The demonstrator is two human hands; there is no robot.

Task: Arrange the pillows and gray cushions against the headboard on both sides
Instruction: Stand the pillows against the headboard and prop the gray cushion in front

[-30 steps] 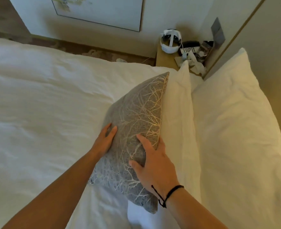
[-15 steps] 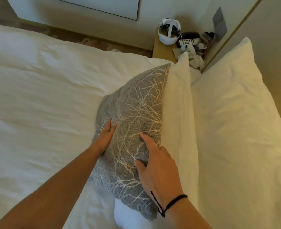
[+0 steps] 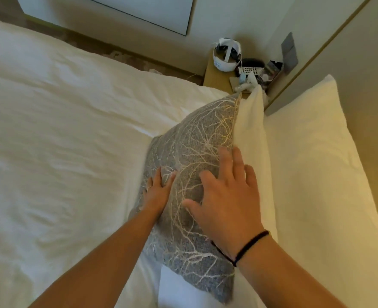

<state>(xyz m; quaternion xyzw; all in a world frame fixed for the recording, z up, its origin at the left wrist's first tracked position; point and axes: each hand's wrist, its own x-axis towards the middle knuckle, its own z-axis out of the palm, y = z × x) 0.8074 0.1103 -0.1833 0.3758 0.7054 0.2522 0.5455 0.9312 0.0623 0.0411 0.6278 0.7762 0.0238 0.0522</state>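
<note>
A gray cushion with a pale branch pattern stands on the bed, leaning against a white pillow. Behind that, a second, larger white pillow rests against the beige headboard. My left hand lies flat on the cushion's lower left edge, fingers together. My right hand, with a black cord at the wrist, hovers or rests on the cushion's face with fingers spread, gripping nothing. The cushion's lower right part is hidden by my right forearm.
A white duvet covers the bed to the left. Past the pillows stands a wooden nightstand holding a white headset, a remote and small clutter. A strip of floor and a wall run along the far side.
My right hand has let go of the cushion's top edge and opened with fingers spread. My left hand slid slightly lower on the cushion's left side. The cushion stays leaning on the pillow.
</note>
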